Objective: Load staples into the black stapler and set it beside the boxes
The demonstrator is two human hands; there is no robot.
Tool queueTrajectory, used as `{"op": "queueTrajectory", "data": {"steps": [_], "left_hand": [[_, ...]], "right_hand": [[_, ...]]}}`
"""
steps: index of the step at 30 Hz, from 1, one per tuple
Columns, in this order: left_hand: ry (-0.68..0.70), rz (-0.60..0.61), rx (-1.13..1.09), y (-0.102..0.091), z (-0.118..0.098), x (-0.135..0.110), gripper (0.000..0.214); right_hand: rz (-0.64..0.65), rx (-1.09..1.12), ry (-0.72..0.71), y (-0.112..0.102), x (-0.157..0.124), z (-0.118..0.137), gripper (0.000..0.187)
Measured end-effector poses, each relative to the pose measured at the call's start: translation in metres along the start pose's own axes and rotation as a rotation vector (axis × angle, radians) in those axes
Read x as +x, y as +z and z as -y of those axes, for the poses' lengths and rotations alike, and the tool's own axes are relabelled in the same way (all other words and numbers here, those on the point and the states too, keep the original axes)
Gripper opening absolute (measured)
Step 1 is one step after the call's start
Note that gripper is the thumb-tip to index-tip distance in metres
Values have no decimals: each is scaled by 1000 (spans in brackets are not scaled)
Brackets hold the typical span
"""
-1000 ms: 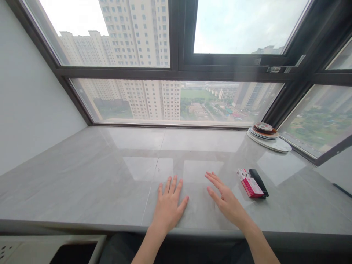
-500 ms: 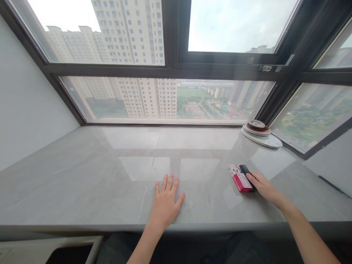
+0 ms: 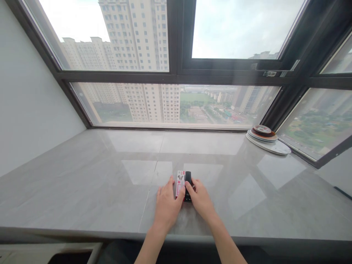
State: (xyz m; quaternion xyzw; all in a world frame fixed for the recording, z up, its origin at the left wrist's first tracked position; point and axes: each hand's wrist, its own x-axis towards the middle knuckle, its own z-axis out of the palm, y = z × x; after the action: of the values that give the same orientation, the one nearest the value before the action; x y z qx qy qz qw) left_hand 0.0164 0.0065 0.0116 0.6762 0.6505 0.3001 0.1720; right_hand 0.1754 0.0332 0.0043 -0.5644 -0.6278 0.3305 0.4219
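- The left hand [image 3: 167, 203] is curved around the left side of the red and white box [image 3: 180, 180]; its thumb lies over the near end of this box and its fingers are along the outer side, so it is gripping the box.
- The right hand [image 3: 202, 200] is closed on the black object [image 3: 188, 176], with the thumb on top and the other fingers at the right side.
- The box and the black object are side by side, the box at left and the black object at right, with their long sides directed toward the window. The two hands partly cover them, so I cannot tell exactly what the black object is.
- Both things are at the table [image 3: 82, 183], near its front edge and to the right of the thin seam [image 3: 145, 205] which runs across the surface.
- The table is grey and glossy, and bright patches of the window light are reflected on it.
- In the far right corner, well apart from the hands, there is a stack of plates [image 3: 262, 138], with the smallest one on top and a wide white one at the bottom.
- Behind the table, a dark window frame [image 3: 123, 77] surrounds the glass; tall buildings [image 3: 143, 33] are visible outside.
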Motion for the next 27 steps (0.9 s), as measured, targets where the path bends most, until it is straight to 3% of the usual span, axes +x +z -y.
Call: {"op": "queueTrajectory", "data": {"steps": [3,6,10,14,19,22,27], "left_hand": [[-40,-106,37,5,-13,6,73],[-52,-170,141,9,-22,7,74],[-65,-156,147,7,-18,5,57],[-98,-203,127,-15,8,14,60],[-226,-308,261,-56,67,48,62],[-305,-308,313,-68,96,65,61],[-253,-347,308,-72,103,62,43]], "right_hand": [[-57,-50,-10,1,1,-1,39],[-110,-87,24,-23,-1,-18,43],[-140,-33,55,-53,-12,-41,50],[-160,-15,57,-56,-21,-47,52],[-181,-21,56,-54,-21,-46,51],[-188,-20,57,-55,-20,-45,49],[-175,-3,52,-56,-20,-43,50]]}}
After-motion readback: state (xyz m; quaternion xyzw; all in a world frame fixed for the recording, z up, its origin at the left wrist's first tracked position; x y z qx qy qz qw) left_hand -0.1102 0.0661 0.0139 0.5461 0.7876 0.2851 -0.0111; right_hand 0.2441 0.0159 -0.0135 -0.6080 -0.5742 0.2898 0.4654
